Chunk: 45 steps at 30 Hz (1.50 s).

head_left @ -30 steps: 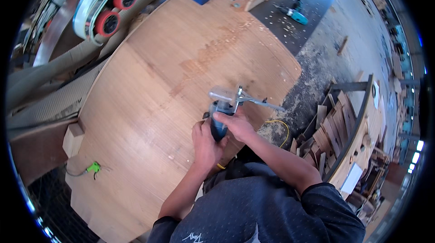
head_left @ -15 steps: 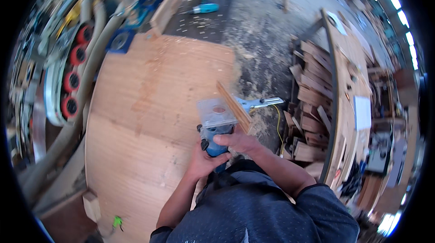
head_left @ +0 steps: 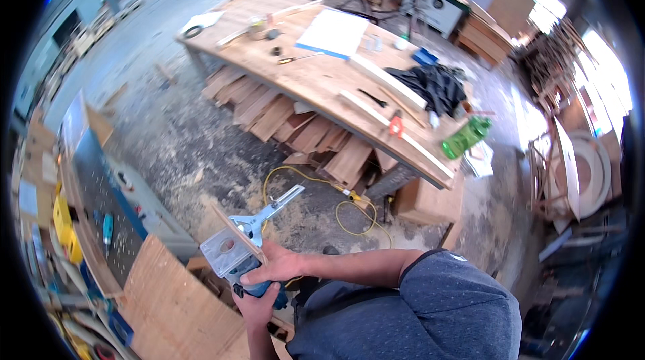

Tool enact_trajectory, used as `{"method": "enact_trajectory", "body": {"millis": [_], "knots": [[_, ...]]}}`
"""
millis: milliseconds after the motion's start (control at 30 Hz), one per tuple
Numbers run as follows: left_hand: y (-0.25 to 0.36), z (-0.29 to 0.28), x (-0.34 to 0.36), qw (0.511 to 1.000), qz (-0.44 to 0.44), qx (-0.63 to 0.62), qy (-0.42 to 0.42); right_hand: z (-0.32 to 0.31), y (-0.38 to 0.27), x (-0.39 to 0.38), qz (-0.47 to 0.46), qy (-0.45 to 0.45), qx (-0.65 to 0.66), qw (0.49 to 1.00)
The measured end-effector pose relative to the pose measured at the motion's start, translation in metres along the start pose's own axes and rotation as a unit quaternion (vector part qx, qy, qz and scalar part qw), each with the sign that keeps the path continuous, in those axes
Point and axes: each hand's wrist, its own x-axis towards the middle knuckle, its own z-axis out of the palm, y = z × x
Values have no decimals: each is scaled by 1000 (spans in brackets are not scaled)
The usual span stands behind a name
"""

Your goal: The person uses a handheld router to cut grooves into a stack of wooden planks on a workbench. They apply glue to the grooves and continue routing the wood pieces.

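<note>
My right hand point(head_left: 275, 266) is wrapped round a blue handheld router point(head_left: 238, 269), with its thumb across the body. Below it, my left hand point(head_left: 254, 306) grips the lower part of the same tool. The router's clear base plate point(head_left: 218, 252) faces upward, with a hole in it. A metal guide arm point(head_left: 265, 215) with a wooden strip point(head_left: 235, 229) along it sticks out from the plate. The tool is held near the edge of a large plywood panel point(head_left: 168, 299) at lower left.
A long workbench point(head_left: 316, 78) stands ahead, bearing a green bottle point(head_left: 467, 137), an orange-handled tool point(head_left: 396, 125) and a black cloth point(head_left: 430, 84). Wood offcuts point(head_left: 269, 118) lie beneath it. A yellow cord point(head_left: 363, 231) crosses the dusty floor. A cordless drill point(head_left: 107, 229) is at left.
The view has swung right, from the plywood panel to the workbench. The router, still in both hands, has turned base-up since the first frame and now appears further left in the picture.
</note>
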Motion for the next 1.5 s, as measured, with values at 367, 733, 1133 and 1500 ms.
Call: {"method": "enact_trajectory", "body": {"millis": [367, 733, 1133, 1500], "knots": [[30, 154, 29, 983, 60, 84, -155, -104, -78, -135, -14, 206, -49, 977], [45, 256, 27, 905, 26, 134, -402, -146, -27, -216, -152, 411, -47, 898], [33, 194, 67, 902, 58, 202, -376, -126, -4, -173, -101, 365, -113, 919], [43, 150, 106, 949, 105, 97, -281, -108, -48, -71, -128, 287, -129, 940]]}}
